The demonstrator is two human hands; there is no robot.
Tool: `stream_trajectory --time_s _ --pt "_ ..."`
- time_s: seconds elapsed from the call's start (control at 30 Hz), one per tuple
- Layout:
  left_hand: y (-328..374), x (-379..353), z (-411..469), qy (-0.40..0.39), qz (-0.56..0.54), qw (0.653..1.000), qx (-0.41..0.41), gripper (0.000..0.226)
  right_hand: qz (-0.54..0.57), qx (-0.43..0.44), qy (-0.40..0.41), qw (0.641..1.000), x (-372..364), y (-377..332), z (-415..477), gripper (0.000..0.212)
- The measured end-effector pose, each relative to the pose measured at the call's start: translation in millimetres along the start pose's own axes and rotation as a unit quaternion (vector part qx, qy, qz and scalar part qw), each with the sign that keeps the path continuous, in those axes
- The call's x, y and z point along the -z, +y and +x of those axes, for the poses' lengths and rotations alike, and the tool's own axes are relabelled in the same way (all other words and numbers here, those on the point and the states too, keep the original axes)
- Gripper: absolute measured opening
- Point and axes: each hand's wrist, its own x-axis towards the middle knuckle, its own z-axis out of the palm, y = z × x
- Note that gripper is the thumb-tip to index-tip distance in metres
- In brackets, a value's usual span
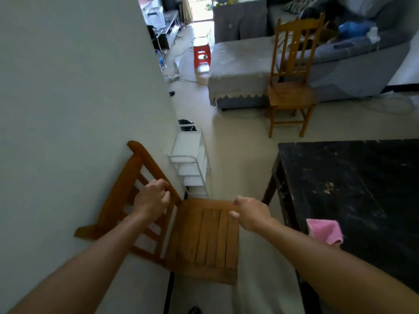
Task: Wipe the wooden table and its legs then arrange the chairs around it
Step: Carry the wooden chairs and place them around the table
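Wooden slats of a chair back are partly covered by the left hand (pixel 152 198), whose fingers (pixel 165 196) are seen curled and loosely apart just over the backrest in the lower left of the frame; whether a rail is actually gripped cannot be told. The right hand (pixel 251 214) is held at the far right corner of the seat, its fingers bent downward over the edge and its thumb laid on the slatted surface, so the seat edge appears to be pinched between them. Both bare forearms are stretched in from the bottom corners. The near chair (pixel 204 239) is set in the lower centre, with its backrest leaned against the pale wall (pixel 74 87) on the left. The dark wooden table (pixel 353 182), scuffed and chipped on top, is placed at the right edge of the frame, just beside the chair, and a pink cloth (pixel 325 231) is laid on its near left edge. A second chair (pixel 292 82) is stood upright in the upper right, well apart from the table and in front of a grey sofa (pixel 240 71). A white step ladder (pixel 192 164) is propped by the wall in the middle, and a red stool (pixel 201 53) is seen at the upper centre.
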Motion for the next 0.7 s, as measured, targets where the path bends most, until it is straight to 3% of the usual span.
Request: stream_trajectory --time_s 0.17,0.43,0.6,0.7 --pt "-69 91 53 0.019 0.110 0.992 -0.066 0.023 0.076 0.122 0.019 0.989 -20 -132 27 0.030" --pt "-124 164 87 0.048 0.101 0.988 -0.102 0.032 0.026 0.369 0.058 0.927 -79 -305 44 0.066" --pt "-128 170 86 0.069 0.070 0.988 -0.120 0.031 -0.028 0.389 0.017 0.920 -110 -338 46 0.053" --pt "-131 170 82 0.067 0.077 0.987 -0.120 0.031 -0.037 0.379 0.032 0.924 -116 -340 44 0.046"
